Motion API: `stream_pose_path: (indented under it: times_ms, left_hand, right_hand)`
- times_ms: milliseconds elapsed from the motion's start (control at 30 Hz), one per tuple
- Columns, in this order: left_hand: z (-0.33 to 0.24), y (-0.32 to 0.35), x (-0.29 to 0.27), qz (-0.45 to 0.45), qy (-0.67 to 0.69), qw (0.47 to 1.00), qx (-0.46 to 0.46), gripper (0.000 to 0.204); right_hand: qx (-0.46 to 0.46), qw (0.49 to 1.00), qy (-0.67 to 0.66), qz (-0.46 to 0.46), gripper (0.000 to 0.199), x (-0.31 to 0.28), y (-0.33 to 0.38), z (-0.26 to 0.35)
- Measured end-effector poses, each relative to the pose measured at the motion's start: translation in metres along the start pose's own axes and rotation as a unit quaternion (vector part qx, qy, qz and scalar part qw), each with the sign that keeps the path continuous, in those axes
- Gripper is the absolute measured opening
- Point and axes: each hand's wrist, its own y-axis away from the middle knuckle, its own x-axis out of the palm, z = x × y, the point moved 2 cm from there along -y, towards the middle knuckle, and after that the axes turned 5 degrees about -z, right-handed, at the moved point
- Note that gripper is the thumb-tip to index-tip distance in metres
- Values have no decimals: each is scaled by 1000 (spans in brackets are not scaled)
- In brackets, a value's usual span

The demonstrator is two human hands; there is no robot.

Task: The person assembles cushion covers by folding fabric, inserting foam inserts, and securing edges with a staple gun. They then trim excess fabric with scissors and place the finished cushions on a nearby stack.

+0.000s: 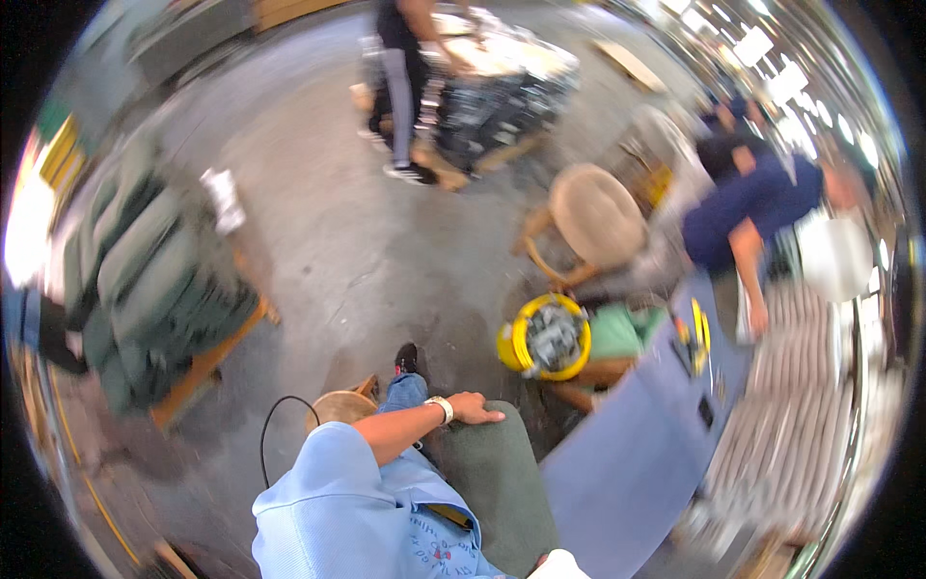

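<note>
A long dark green padded cushion (494, 473) with a rounded far end lies slanting in front of my body. My left hand (471, 408), with a pale watch on the wrist, grips its far end, the thumb lying along the top. At the bottom edge of the view, only a sliver of skin and something white show beside the cushion's near end. This seems to be my right hand (543, 557), its fingers hidden. A blue-grey worktable (617, 482) stands just right of the cushion.
A yellow bucket (521, 347) of grey pieces and a round beige stool (598, 217) stand ahead. Green cushions (145, 261) are piled on a pallet at left. One person (400, 87) works at a wrapped pallet; another (762, 212) leans over stacked pale pieces (781, 405).
</note>
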Motion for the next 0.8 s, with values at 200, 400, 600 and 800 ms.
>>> stream_pose_path:
  times_ms: [200, 400, 600, 800]
  left_hand:
    - [85, 13, -153, -177, 181, 967, -4, 103]
    - [247, 75, -220, -336, 293, 880, -166, 97]
    - [326, 200, -209, -576, 456, 615, -287, 101]
    - [312, 311, -142, -715, 564, 285, -299, 98]
  right_hand:
    - [-24, 976, 181, 118, 84, 116, -50, 172]
    - [-92, 910, 331, 230, 85, 313, -53, 345]
    - [-257, 765, 471, 356, 106, 591, -15, 409]
    - [-307, 580, 455, 602, 82, 767, 192, 346]
